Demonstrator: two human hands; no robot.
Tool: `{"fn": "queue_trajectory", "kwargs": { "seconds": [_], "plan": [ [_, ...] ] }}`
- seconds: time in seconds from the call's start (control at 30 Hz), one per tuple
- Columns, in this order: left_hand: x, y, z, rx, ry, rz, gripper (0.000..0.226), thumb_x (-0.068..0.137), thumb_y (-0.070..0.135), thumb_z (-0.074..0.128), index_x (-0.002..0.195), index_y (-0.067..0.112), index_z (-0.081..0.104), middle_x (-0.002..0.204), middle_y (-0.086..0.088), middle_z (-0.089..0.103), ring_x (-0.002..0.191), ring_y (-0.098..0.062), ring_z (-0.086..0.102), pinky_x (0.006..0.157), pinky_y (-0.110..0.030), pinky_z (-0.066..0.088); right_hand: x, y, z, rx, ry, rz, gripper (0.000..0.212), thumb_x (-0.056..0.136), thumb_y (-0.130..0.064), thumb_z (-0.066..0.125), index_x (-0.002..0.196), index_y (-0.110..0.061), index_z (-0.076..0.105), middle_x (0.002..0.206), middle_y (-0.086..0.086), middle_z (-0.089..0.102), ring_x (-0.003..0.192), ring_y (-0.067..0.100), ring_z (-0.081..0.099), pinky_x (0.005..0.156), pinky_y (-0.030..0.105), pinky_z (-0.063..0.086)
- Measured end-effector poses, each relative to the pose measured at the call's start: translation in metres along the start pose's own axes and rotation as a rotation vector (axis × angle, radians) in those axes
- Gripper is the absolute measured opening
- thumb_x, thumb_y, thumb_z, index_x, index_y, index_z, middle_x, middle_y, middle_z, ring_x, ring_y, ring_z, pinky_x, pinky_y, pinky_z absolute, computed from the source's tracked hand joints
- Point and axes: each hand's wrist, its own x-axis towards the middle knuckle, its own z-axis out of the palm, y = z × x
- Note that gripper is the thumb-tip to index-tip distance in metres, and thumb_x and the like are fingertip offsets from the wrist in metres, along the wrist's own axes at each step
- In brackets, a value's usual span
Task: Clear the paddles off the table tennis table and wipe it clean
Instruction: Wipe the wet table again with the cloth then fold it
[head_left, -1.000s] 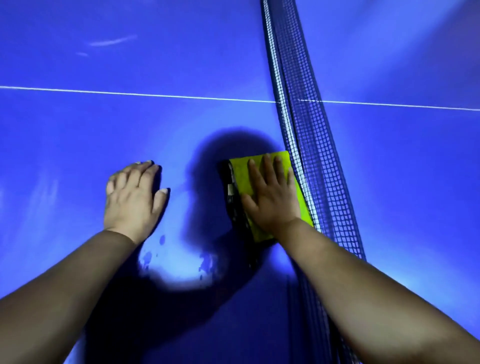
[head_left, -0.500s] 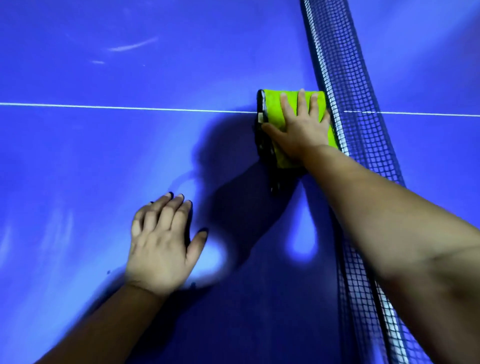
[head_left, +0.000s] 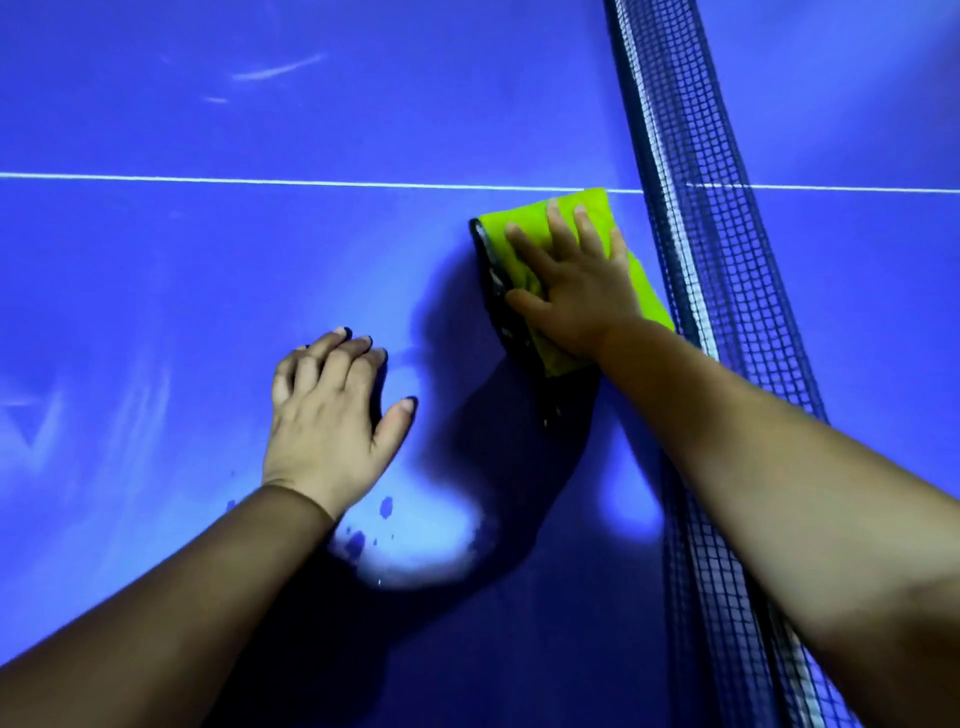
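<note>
A folded yellow-green cloth (head_left: 540, 228) with a dark edge lies flat on the blue table tennis table (head_left: 208, 270), close beside the net. My right hand (head_left: 569, 291) presses on the cloth with straight, spread fingers. My left hand (head_left: 327, 410) rests palm down on the bare table surface to the left, fingers together and thumb out. No paddle is in view.
The dark mesh net (head_left: 696, 249) with its white band runs from top to bottom on the right. A white centre line (head_left: 260, 181) crosses the table just beyond the cloth. Faint streaks (head_left: 275, 67) and dark specks (head_left: 385, 506) mark the surface.
My right hand slid the cloth away along the net up to the white line, then drew it back a little toward me. My left hand stays flat on the table.
</note>
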Motion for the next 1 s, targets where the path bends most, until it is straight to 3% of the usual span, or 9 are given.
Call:
{"fn": "queue_trajectory", "kwargs": {
  "seconds": [0.13, 0.37, 0.53, 0.8, 0.93, 1.0],
  "plan": [
    [-0.005, 0.001, -0.003, -0.019, 0.025, -0.004, 0.053, 0.083, 0.048, 0.04, 0.112, 0.009, 0.061, 0.122, -0.01, 0.059, 0.126, -0.028, 0.038, 0.103, -0.042, 0.02, -0.074, -0.025, 0.008, -0.023, -0.03, -0.077, 0.082, 0.072, -0.073, 0.008, 0.149, -0.048, 0.004, 0.163, 0.003, 0.0, 0.149, 0.032, 0.001, 0.115, 0.056, 0.006],
    [-0.05, 0.008, -0.034, -0.04, 0.094, 0.1, 0.062, 0.082, 0.045, 0.037, 0.129, 0.005, 0.047, 0.135, -0.014, 0.048, 0.129, -0.031, 0.033, 0.104, -0.044, 0.019, -0.225, -0.054, 0.032, -0.019, 0.022, -0.101, 0.071, 0.083, -0.065, 0.034, 0.148, -0.036, 0.034, 0.155, 0.016, 0.03, 0.142, 0.043, 0.026, 0.106, 0.065, 0.025],
    [-0.138, 0.007, -0.061, -0.065, 0.08, 0.156, 0.064, 0.081, 0.044, 0.039, 0.128, 0.003, 0.049, 0.134, -0.015, 0.049, 0.127, -0.032, 0.035, 0.105, -0.049, 0.022, -0.34, -0.084, 0.041, -0.024, -0.029, 0.006, 0.071, 0.085, -0.065, 0.034, 0.15, -0.039, 0.023, 0.158, 0.013, 0.024, 0.145, 0.041, 0.017, 0.111, 0.064, 0.021],
    [-0.273, -0.025, -0.096, -0.035, 0.018, 0.19, 0.058, 0.078, 0.039, 0.038, 0.123, 0.008, 0.057, 0.126, -0.015, 0.055, 0.122, -0.03, 0.036, 0.102, -0.045, 0.02, -0.486, -0.163, 0.054, 0.078, -0.045, 0.443, 0.074, 0.083, -0.064, 0.035, 0.15, -0.036, 0.022, 0.157, 0.011, 0.027, 0.144, 0.036, 0.022, 0.111, 0.054, 0.009],
    [-0.314, -0.047, -0.111, -0.024, -0.017, 0.171, 0.058, 0.077, 0.04, 0.039, 0.121, 0.008, 0.058, 0.123, -0.015, 0.056, 0.12, -0.031, 0.038, 0.101, -0.046, 0.022, -0.511, -0.219, 0.052, 0.172, -0.061, 0.729, 0.077, 0.08, -0.069, 0.013, 0.151, -0.039, 0.006, 0.162, 0.007, 0.003, 0.149, 0.033, -0.003, 0.115, 0.055, -0.002],
    [-0.328, -0.058, -0.113, -0.039, -0.041, 0.138, 0.057, 0.077, 0.04, 0.039, 0.121, 0.009, 0.058, 0.123, -0.015, 0.056, 0.12, -0.032, 0.039, 0.1, -0.047, 0.023, -0.512, -0.249, 0.052, 0.224, -0.081, 0.855, 0.076, 0.086, -0.071, 0.016, 0.152, -0.039, -0.001, 0.162, 0.007, -0.007, 0.148, 0.032, -0.012, 0.115, 0.055, -0.005]
  ]
}}
